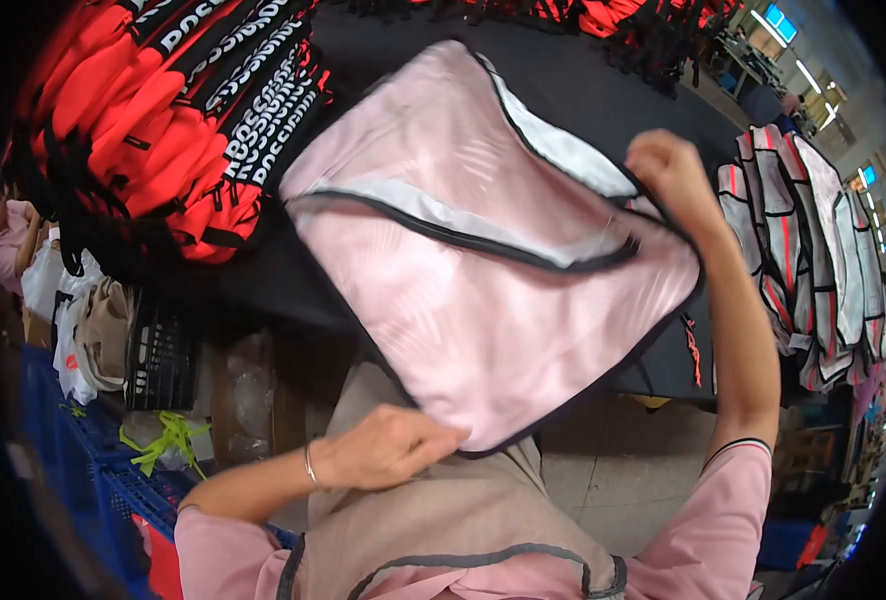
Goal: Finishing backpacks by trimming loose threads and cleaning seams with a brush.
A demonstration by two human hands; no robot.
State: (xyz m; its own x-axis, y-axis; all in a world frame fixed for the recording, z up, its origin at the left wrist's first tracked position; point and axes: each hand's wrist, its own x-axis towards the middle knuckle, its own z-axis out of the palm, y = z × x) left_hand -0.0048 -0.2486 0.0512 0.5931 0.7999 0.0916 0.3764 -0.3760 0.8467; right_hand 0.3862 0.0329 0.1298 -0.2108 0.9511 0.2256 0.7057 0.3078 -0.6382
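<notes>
The black-covered worktable (563, 90) spreads ahead of me, with a heap of red and black bags (173, 130) at its left and a stack of pale, red-striped pieces (813, 250) at its right. Above the table's near edge I hold up a pale pink fabric bag with black piping (483, 270), its zip gaping and the white lining showing. My right hand (668, 170) is closed on its top corner, and my left hand (388, 445) pinches its bottom edge. I judge it unfinished, not yet stacked.
</notes>
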